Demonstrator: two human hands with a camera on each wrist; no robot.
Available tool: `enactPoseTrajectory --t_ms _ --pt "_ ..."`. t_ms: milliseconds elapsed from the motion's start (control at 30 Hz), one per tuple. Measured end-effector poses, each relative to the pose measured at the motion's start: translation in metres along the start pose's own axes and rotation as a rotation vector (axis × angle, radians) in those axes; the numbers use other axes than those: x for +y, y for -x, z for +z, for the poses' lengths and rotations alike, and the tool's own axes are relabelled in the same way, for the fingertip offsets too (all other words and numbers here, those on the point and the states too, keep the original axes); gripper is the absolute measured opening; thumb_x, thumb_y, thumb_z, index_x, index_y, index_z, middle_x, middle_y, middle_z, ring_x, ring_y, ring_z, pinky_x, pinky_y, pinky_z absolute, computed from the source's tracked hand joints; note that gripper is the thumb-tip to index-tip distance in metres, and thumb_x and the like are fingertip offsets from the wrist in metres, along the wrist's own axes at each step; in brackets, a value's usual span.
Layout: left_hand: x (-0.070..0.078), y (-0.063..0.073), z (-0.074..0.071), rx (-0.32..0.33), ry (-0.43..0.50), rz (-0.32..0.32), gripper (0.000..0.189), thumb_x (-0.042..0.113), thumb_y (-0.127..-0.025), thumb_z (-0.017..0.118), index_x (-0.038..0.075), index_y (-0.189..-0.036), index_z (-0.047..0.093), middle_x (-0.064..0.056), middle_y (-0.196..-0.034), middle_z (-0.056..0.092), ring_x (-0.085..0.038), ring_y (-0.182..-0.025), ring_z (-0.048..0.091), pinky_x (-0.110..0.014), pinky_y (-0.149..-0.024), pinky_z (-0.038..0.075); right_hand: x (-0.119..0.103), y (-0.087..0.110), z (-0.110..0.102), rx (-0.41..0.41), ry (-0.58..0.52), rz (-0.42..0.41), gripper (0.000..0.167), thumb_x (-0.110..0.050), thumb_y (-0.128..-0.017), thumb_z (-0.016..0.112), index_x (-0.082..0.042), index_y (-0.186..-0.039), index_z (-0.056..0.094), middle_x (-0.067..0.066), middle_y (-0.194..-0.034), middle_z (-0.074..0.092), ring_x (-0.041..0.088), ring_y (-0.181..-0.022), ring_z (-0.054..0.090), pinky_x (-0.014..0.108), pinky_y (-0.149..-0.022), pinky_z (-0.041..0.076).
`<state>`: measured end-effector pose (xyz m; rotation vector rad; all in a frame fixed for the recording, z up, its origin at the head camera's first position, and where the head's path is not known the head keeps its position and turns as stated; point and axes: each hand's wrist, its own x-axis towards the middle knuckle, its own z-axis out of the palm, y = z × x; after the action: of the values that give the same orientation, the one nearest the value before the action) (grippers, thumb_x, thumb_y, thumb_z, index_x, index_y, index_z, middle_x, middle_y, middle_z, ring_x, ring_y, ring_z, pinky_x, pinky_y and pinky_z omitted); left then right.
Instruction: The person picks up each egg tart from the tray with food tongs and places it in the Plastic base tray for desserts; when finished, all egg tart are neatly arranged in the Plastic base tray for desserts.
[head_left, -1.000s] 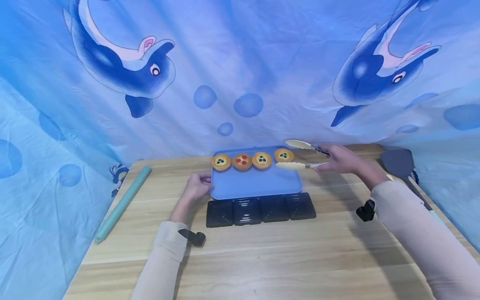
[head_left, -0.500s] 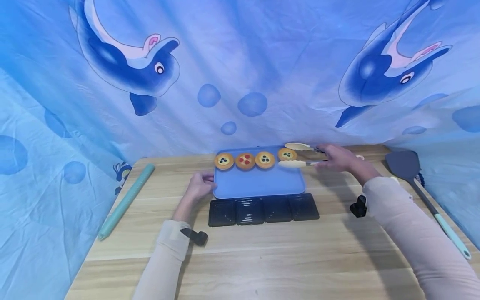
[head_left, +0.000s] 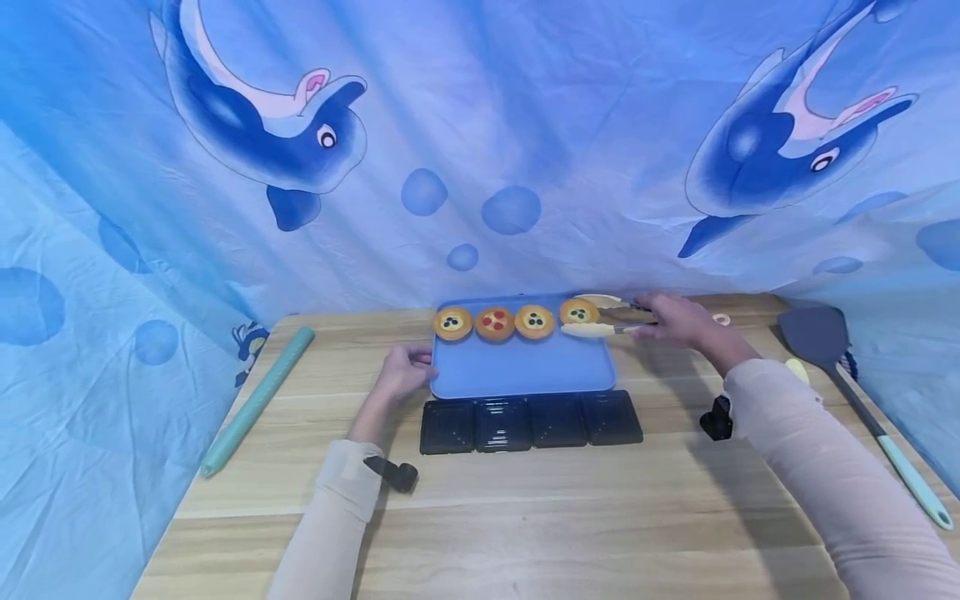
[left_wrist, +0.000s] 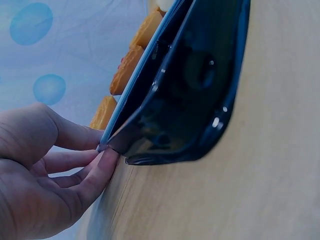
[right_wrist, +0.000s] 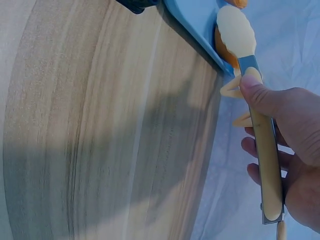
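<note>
My left hand (head_left: pixel 405 371) pinches the left edge of a blue tray (head_left: pixel 521 367), thumb above and fingers below in the left wrist view. Along the tray's far side sit several round tarts in a row, one with red topping (head_left: pixel 495 323), the others with dark dots. My right hand (head_left: pixel 675 321) grips tongs (right_wrist: pixel 265 150) with cream scalloped tips. These tips stand on either side of the rightmost tart (head_left: pixel 579 312), one behind it and one in front. In the right wrist view a tong tip (right_wrist: pixel 236 32) partly hides that tart.
A black pan with several square compartments (head_left: pixel 502 425) lies along the tray's near side. At the table's left is a green rolled stick (head_left: pixel 258 400). A dark spatula (head_left: pixel 817 337) with a mint handle lies at the right edge. A patterned blue curtain (head_left: pixel 480 125) hangs behind.
The tong tips have drawn closer together around the rightmost tart, the far tip coming down toward it. My left hand stays at the tray's edge; the head view has shifted slightly.
</note>
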<state>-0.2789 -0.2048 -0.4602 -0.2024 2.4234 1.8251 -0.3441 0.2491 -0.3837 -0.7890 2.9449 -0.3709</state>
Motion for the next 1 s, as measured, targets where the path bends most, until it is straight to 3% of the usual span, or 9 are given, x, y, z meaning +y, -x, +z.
enactPoseTrajectory --t_ms 233,533,767,1000 --pt "0.001 -0.002 0.002 -0.005 0.081 -0.031 0.054 -0.018 -0.077 0.061 -0.013 -0.130 0.053 -0.024 -0.111 0.057 -0.033 -0.097 0.060 -0.036 -0.082 0.059 -0.001 0.003 0.002 0.022 0.040 0.019 0.061 -0.026 -0.090 0.073 0.010 -0.135 0.051 0.033 -0.133 0.053 0.052 -0.116 0.052 0.066 -0.088 0.049" --pt "-0.001 -0.001 0.001 -0.002 -0.019 0.001 0.051 -0.014 -0.079 0.063 -0.013 -0.129 0.054 -0.025 -0.110 0.060 -0.033 -0.096 0.063 -0.035 -0.077 0.061 -0.010 0.010 -0.012 0.067 0.102 -0.005 0.069 -0.032 -0.090 0.073 0.006 -0.142 0.047 0.031 -0.134 0.053 0.044 -0.101 0.061 0.057 -0.066 0.055" --pt "0.000 0.000 0.000 -0.007 -0.029 0.007 0.049 -0.015 -0.079 0.062 -0.014 -0.128 0.055 -0.026 -0.110 0.060 -0.034 -0.096 0.065 -0.035 -0.075 0.061 -0.023 0.019 -0.027 0.140 0.135 -0.088 0.068 -0.027 -0.088 0.075 0.007 -0.141 0.048 0.029 -0.143 0.046 0.048 -0.121 0.050 0.064 -0.090 0.049" --pt "0.001 0.001 0.000 -0.015 -0.028 0.014 0.050 -0.015 -0.080 0.062 -0.015 -0.129 0.054 -0.027 -0.111 0.060 -0.035 -0.097 0.065 -0.035 -0.075 0.061 -0.039 0.036 -0.039 0.206 0.170 -0.145 0.066 -0.024 -0.087 0.077 0.006 -0.139 0.051 0.029 -0.139 0.051 0.048 -0.126 0.047 0.064 -0.099 0.043"
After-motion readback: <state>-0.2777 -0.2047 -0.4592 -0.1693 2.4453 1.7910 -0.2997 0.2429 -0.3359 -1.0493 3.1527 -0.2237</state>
